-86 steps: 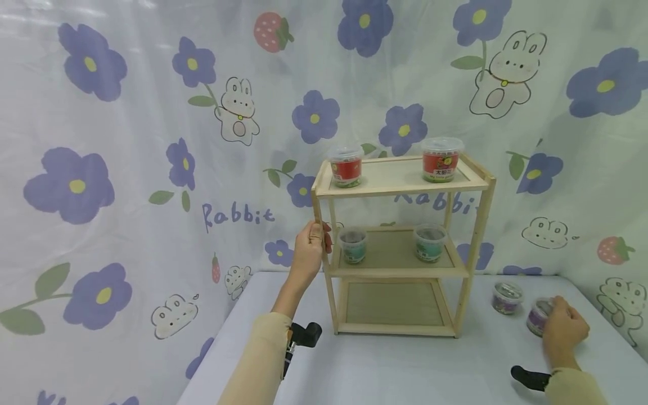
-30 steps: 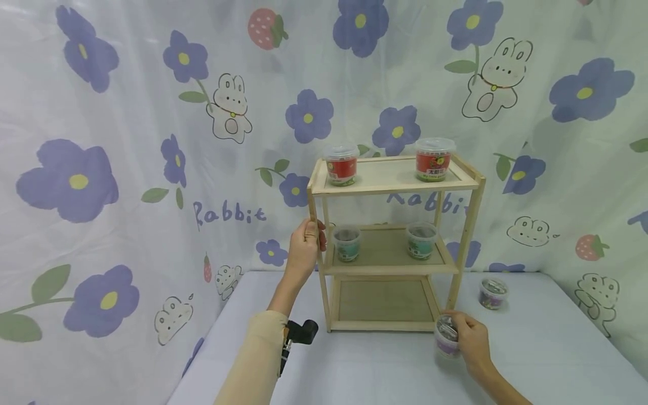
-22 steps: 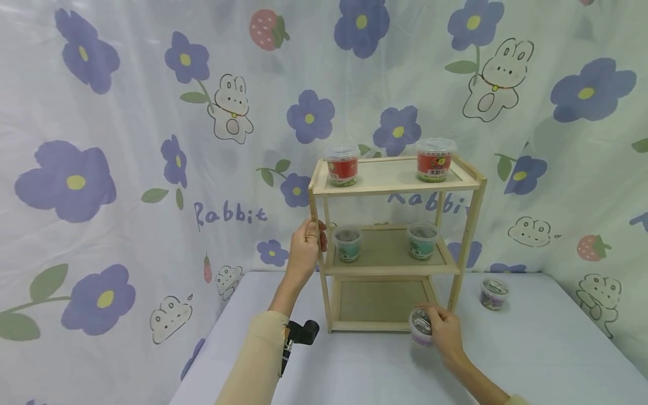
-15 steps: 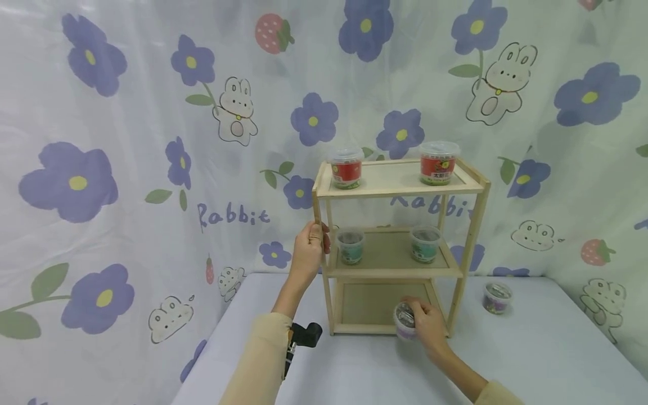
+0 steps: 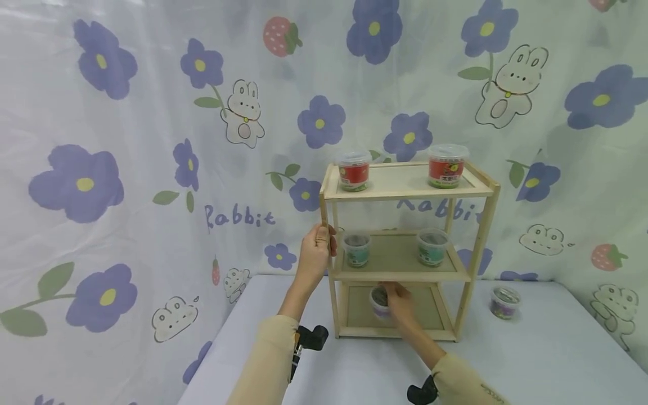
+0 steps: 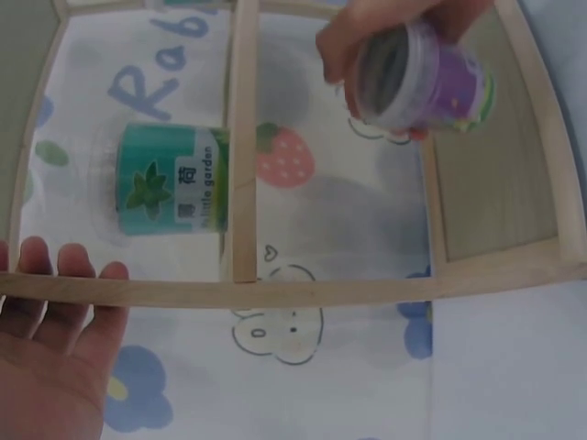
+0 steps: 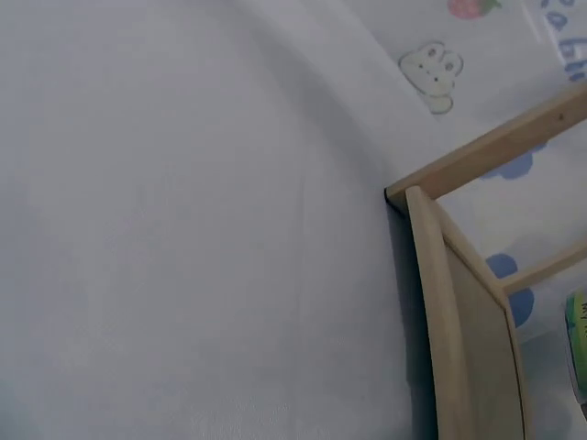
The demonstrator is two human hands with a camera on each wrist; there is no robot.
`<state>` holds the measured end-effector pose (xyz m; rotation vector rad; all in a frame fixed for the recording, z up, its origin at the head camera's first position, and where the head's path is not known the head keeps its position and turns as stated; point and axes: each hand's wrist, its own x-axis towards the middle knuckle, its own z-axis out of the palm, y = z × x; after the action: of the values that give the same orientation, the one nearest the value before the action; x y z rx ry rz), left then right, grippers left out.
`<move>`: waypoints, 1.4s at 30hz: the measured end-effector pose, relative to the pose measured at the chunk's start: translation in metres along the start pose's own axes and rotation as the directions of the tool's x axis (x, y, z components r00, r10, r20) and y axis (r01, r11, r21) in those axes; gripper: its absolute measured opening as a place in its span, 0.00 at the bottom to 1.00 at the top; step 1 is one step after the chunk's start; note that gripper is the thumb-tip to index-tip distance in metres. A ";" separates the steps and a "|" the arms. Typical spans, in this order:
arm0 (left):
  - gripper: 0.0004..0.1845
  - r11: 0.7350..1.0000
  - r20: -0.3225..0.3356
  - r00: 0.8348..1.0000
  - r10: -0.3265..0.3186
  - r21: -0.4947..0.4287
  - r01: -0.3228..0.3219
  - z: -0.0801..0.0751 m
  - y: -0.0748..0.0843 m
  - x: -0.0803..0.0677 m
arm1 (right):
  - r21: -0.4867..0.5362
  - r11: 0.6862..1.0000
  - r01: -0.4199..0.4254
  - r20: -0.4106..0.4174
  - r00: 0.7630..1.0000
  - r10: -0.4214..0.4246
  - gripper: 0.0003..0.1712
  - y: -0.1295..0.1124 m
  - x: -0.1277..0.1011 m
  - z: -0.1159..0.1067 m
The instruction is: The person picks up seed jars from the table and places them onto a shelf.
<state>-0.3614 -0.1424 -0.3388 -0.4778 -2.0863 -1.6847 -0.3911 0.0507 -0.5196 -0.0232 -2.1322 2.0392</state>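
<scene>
A white cloth backdrop (image 5: 152, 140) printed with purple flowers, rabbits and strawberries hangs behind a pale table (image 5: 557, 360).

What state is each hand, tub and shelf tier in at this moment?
left hand: grips the rack's front left post.
right hand: holds the purple tub inside the bottom tier.
purple tub: lidded, held in the bottom tier; resting or not, cannot tell.
second purple tub: lidded, upright on the table.
two red tubs: lidded, upright, top tier.
two green tubs: upright, middle tier.
wooden rack: upright.
</scene>
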 end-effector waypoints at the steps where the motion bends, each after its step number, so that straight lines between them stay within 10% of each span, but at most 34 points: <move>1: 0.22 1.000 0.003 1.000 -0.004 0.001 0.004 0.000 0.000 0.000 | 0.026 1.000 -0.009 0.005 1.000 0.008 0.26 0.002 0.002 0.004; 13: 0.22 1.000 0.014 1.000 0.005 0.021 -0.005 -0.001 0.000 0.000 | 0.047 0.999 -0.017 0.102 0.995 0.012 0.28 0.020 0.008 0.030; 42: 0.23 1.000 0.021 1.000 -0.015 0.026 0.014 -0.002 -0.002 0.003 | -0.069 0.990 -0.122 0.029 0.992 0.124 0.36 0.035 0.025 0.065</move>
<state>-0.3651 -0.1444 -0.3385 -0.4756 -2.1286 -1.6654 -0.4292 -0.0077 -0.5532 -0.1346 -2.2719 2.0462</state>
